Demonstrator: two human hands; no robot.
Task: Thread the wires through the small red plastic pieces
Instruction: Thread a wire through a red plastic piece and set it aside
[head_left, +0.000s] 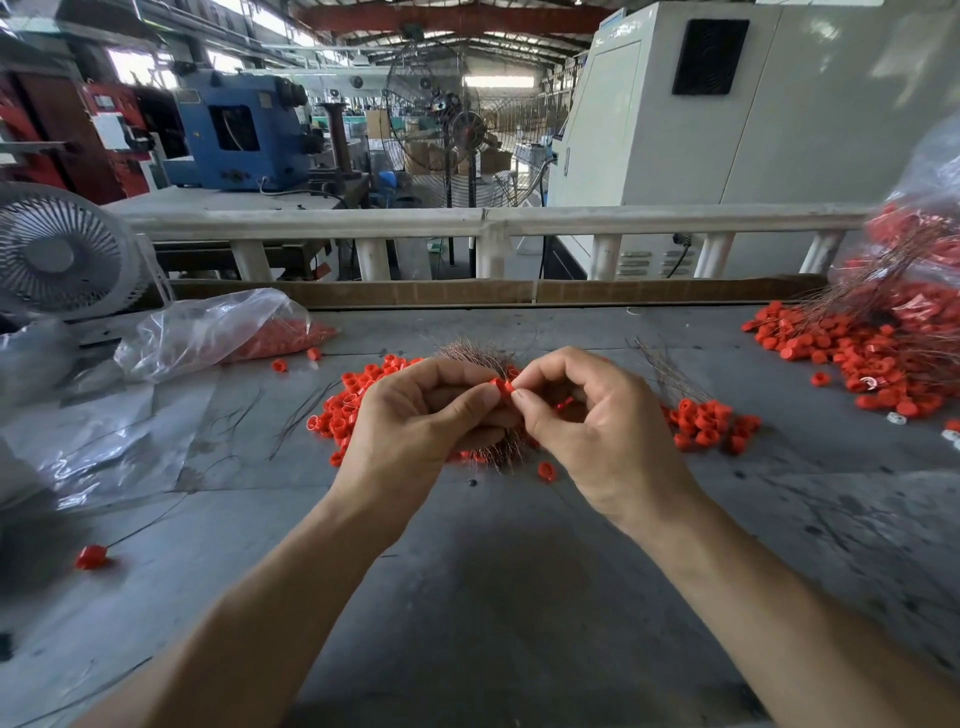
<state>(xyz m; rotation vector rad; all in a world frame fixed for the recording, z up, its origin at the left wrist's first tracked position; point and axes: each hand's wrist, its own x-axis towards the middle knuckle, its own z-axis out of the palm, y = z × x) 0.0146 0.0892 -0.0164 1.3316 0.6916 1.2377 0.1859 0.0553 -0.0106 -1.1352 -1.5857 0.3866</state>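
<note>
Red piece (502, 386) pinched btwn left hand (415, 415) & right hand (587, 415).

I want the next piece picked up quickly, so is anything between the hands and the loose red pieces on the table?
Nothing visible blocks them. The left hand and right hand pinch one red piece directly above the wire bundle, and loose red pieces lie uncovered on the table beside both hands.
</note>
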